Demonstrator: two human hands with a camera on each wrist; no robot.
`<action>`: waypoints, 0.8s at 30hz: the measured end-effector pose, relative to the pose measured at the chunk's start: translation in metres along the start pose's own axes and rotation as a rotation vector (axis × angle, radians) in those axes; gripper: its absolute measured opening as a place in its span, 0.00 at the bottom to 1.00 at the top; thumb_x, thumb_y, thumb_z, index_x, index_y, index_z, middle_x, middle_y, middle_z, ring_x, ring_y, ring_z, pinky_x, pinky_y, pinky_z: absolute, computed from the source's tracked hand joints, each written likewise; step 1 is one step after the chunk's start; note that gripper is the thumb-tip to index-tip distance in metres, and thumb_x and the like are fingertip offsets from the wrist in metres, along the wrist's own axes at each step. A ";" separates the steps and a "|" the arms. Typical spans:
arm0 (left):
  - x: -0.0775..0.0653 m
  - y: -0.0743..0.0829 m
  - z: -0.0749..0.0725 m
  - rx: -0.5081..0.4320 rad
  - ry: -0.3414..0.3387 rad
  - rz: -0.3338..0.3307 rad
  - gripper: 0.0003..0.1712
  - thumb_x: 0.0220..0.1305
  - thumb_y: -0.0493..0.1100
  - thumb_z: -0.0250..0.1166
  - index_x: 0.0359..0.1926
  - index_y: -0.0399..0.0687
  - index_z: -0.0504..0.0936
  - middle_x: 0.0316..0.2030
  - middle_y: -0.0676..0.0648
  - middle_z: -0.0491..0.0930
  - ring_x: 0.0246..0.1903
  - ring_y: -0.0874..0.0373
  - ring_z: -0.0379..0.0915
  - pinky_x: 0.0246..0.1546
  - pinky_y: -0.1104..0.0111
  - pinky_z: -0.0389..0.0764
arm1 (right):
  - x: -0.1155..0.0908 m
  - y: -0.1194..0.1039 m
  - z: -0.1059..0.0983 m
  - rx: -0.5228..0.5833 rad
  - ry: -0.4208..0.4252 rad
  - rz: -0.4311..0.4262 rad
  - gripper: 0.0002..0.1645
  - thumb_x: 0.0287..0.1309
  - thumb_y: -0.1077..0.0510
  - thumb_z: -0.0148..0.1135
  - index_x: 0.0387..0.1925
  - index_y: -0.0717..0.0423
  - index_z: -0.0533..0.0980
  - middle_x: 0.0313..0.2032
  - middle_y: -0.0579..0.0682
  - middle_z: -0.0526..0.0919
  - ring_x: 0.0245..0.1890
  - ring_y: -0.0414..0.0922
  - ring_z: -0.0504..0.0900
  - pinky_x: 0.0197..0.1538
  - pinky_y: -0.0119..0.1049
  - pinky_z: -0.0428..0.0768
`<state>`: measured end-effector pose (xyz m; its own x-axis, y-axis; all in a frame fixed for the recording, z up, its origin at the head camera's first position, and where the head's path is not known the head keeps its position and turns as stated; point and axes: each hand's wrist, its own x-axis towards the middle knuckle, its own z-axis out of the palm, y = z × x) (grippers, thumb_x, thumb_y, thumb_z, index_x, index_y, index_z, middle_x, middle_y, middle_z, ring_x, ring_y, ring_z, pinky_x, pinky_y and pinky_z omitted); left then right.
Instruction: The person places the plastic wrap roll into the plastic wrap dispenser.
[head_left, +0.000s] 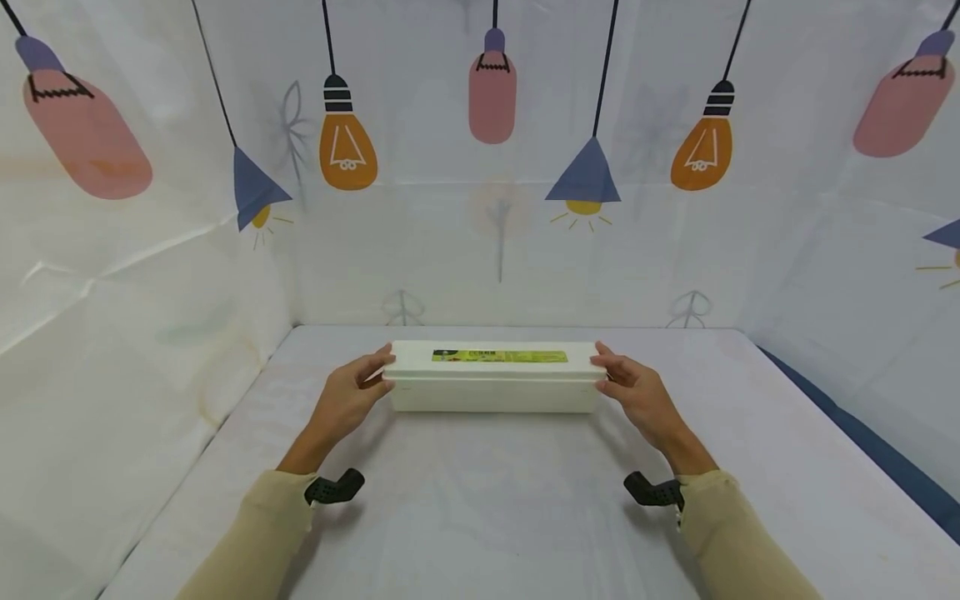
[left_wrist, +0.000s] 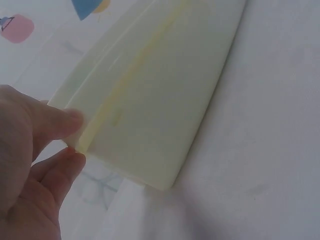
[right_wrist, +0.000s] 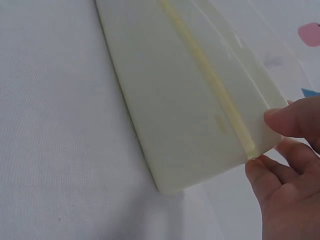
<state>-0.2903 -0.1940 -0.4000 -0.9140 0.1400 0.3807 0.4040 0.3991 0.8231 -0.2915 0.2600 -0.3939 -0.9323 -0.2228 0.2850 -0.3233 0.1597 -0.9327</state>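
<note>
A long, pale cream box (head_left: 493, 397) with a lid (head_left: 412, 360) lies crosswise on the white table, its long side facing me. On the lid's top is a yellow-green printed label (head_left: 499, 356), its print too small to read. My left hand (head_left: 347, 402) holds the left end, and my right hand (head_left: 642, 403) the right end. Both wrist views show thumb and fingers pinching the lid's end corners. A yellowish seam (left_wrist: 120, 87) runs lengthwise between lid and base, and the lid looks seated. The inside of the box is hidden.
White table surface (head_left: 487, 508) surrounds the box. A white curtain (head_left: 435, 250) printed with lamps and bulbs hangs behind the table and along its sides. Dark devices (head_left: 335, 487) are strapped to both wrists, and a blue strip (head_left: 862, 425) shows past the right table edge.
</note>
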 end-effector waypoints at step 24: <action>0.001 -0.007 0.002 0.033 -0.001 -0.066 0.24 0.67 0.33 0.66 0.64 0.39 0.77 0.70 0.54 0.66 0.67 0.54 0.67 0.60 0.65 0.73 | 0.006 0.008 0.005 -0.013 0.067 0.034 0.29 0.66 0.72 0.59 0.67 0.73 0.66 0.75 0.58 0.57 0.74 0.57 0.57 0.59 0.21 0.69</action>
<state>-0.2941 -0.1943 -0.4061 -0.9386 0.1134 0.3259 0.3417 0.4372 0.8319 -0.2988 0.2556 -0.4012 -0.9514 -0.1523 0.2677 -0.2929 0.1790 -0.9392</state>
